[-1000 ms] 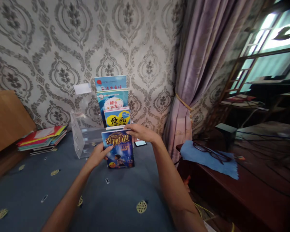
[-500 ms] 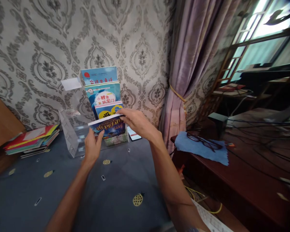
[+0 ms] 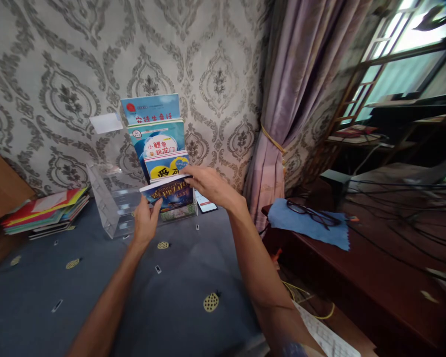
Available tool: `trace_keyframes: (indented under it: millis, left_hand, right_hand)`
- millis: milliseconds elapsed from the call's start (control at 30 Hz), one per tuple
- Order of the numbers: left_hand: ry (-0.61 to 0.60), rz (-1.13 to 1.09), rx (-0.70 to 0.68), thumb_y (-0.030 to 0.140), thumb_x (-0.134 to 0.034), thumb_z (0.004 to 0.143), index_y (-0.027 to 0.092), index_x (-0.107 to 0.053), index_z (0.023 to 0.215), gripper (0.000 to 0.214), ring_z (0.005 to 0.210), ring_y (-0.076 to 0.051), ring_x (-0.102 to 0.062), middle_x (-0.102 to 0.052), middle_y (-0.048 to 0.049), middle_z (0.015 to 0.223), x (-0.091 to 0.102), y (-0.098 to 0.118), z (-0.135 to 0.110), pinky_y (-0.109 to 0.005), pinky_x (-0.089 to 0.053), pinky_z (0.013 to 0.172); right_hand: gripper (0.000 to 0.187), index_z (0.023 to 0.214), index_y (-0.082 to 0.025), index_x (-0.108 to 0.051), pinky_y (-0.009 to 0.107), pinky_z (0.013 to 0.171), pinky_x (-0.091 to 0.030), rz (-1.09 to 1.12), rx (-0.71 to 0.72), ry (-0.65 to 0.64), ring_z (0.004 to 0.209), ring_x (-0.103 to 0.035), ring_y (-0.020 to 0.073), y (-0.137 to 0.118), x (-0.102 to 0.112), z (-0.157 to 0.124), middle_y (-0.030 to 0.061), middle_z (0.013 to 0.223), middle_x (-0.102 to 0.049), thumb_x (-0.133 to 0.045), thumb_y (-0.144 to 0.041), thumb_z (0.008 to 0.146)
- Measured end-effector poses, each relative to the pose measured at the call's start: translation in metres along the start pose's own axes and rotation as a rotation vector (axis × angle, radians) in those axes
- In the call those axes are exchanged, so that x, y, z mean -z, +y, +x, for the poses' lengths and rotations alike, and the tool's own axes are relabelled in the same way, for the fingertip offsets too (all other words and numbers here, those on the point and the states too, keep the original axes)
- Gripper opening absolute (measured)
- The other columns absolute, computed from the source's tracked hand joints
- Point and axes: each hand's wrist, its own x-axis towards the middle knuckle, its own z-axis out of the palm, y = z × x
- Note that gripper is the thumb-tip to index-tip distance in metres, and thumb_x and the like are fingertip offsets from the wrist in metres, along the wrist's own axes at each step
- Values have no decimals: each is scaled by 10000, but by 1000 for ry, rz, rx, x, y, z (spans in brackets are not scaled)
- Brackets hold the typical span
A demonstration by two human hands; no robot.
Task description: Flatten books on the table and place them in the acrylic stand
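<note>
Between my two hands is a dark blue book [image 3: 171,194] with gold lettering on its cover, at the front of a clear acrylic book rack [image 3: 106,206]. My left hand [image 3: 145,218] grips its left side, thumb on the cover. At its upper right edge, my right hand [image 3: 210,184] is closed on the book from above. Directly behind it stands a blue and yellow book [image 3: 159,166]. Farther back, a teal book [image 3: 161,139] and a taller light blue book [image 3: 150,106] rise in steps. The right fingertips are partly hidden.
A stack of books and folders [image 3: 46,210] lies at the left. Behind the rack's right end is a phone [image 3: 207,202]. On the dark red desk [image 3: 375,267] at the right, glasses [image 3: 312,215] rest on a blue cloth [image 3: 305,233] near loose cables. A white keyboard [image 3: 327,332] shows below.
The dark blue book has levelled a little and sits slightly farther right against the rack, both hands still on it. The view has shifted slightly.
</note>
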Motion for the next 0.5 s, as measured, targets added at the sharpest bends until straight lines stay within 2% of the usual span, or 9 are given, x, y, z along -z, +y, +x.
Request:
trace_keyframes:
  millis: [233,367,500]
  left_hand:
    - [-23,34,-38,482,-508,918,200,-532,1038,307,842,-223,-679,-691,-74,934,-2,-4,2,-330,-524,738]
    - [-60,77,-14,482,-489,925,210,-514,1008,285,802,-228,-670,-683,-68,898,-4,-6,4,-345,-508,735]
    - [-80,84,9,477,-473,928,216,-511,1008,276,748,-219,-652,-670,-61,882,-8,-7,7,-339,-493,706]
  right_hand:
    - [246,1142,-203,-638,305,815,-429,28,1,-15,930,-602,213,7,-3,-1,59,1034,-693,-485,-168,953]
    - [250,1147,-198,-634,291,787,-432,49,-25,-33,865,-611,196,11,-5,-1,42,935,-689,-481,-148,955]
    - [233,1132,-176,-627,287,766,-434,57,-71,-34,832,-616,192,16,-9,1,46,922,-684,-488,-131,950]
